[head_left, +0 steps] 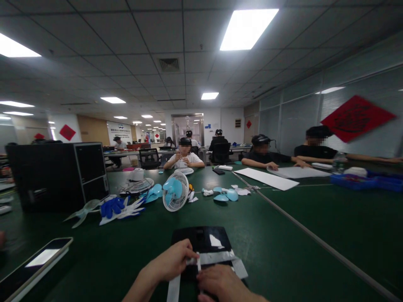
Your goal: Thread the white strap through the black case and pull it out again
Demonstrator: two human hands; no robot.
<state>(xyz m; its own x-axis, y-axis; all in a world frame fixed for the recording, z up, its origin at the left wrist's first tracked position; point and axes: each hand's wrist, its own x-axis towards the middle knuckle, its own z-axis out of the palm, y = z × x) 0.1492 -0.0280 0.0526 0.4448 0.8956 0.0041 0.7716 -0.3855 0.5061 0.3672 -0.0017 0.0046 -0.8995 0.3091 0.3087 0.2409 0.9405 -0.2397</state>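
Note:
A black, flat, glossy panel-like object point(201, 237) lies on the green table in front of me, its near part hidden under my hands. Pale flat strips cross it, one silvery band point(215, 256) running sideways and another strip point(174, 289) pointing toward me at the left. My left hand point(173, 260) pinches the top of a narrow white strip point(198, 263) standing out over the panel. Just below, my right hand point(223, 282) has its fingers curled together at the lower end of that same strip; the fingertips are partly hidden.
A phone point(34, 268) lies at the left, before a black computer case point(53, 176). Ahead are a white fan point(175, 192), blue fan blades point(226, 194) and gloves point(121, 208). A metal strip point(296, 224) crosses the table at right. Several people sit around it.

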